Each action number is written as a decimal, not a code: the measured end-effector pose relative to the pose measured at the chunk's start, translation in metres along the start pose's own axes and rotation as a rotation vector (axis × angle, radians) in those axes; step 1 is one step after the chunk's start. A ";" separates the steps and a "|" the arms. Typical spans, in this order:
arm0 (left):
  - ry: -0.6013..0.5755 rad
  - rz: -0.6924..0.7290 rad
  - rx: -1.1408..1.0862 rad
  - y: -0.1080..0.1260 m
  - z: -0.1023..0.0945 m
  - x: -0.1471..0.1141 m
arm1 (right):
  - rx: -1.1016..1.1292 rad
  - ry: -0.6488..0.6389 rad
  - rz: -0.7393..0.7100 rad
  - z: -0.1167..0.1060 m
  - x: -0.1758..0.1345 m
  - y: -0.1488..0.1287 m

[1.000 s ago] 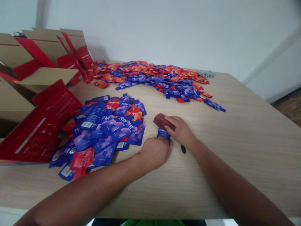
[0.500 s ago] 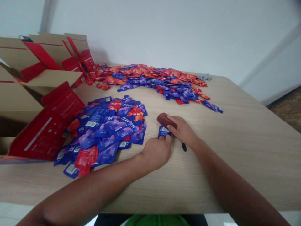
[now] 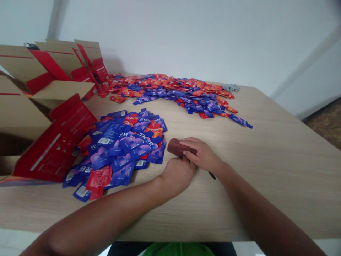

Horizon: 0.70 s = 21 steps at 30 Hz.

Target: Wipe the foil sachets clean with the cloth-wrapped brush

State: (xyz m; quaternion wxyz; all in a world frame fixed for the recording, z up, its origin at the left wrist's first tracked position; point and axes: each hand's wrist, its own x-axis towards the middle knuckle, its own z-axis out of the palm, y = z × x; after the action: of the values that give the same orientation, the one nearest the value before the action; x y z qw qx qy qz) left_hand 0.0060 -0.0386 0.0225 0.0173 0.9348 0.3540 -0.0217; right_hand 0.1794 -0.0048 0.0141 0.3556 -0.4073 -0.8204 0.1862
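Slid the maroon curved piece (image 3: 175, 147) left and nearer, gripped in right hand (image 3: 204, 154); lost sight of blue sachet. Can't tell about any grip in curled left hand (image 3: 178, 175).

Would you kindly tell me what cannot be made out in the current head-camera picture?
All in the head view:
What lies under the curved dark-brown piece: hidden by it and both hands.
Fingertips of the left hand: hidden by its own curl and the right hand.
Most of the slim black object: hidden by the right hand.
Tan-and-red cardboard boxes: cut off by the left edge.
Small print on the flat blue-and-red pouches: too small, blurred.
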 end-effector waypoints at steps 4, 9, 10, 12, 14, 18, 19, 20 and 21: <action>0.003 0.021 0.022 0.001 -0.004 -0.001 | 0.012 -0.009 -0.010 0.005 -0.002 0.014; 0.012 0.004 0.044 0.003 -0.004 -0.001 | -0.059 -0.050 -0.008 0.004 0.004 0.026; 0.012 0.000 0.042 0.003 -0.004 -0.001 | -0.074 -0.053 -0.003 0.005 0.005 0.027; 0.003 0.002 0.033 0.003 -0.005 -0.001 | -0.086 -0.054 0.005 0.006 0.006 0.030; -0.014 0.002 0.010 0.002 -0.005 -0.001 | -0.080 -0.041 0.013 0.007 0.007 0.032; -0.007 -0.009 -0.051 -0.001 -0.005 0.000 | -0.120 0.037 0.050 0.011 0.007 0.042; -0.004 -0.009 -0.060 -0.002 -0.005 0.000 | -0.143 0.061 0.072 0.012 0.007 0.046; -0.004 -0.008 -0.066 -0.002 -0.005 0.000 | -0.164 0.081 0.101 0.012 0.007 0.049; -0.008 -0.006 -0.070 -0.002 -0.005 0.000 | -0.181 0.097 0.133 0.012 0.008 0.053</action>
State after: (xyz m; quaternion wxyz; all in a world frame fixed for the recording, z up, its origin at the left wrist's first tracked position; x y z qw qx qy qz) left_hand 0.0046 -0.0364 0.0272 0.0514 0.9325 0.3571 -0.0133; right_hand 0.1960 0.0325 -0.0218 0.3437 -0.4997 -0.7868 0.1143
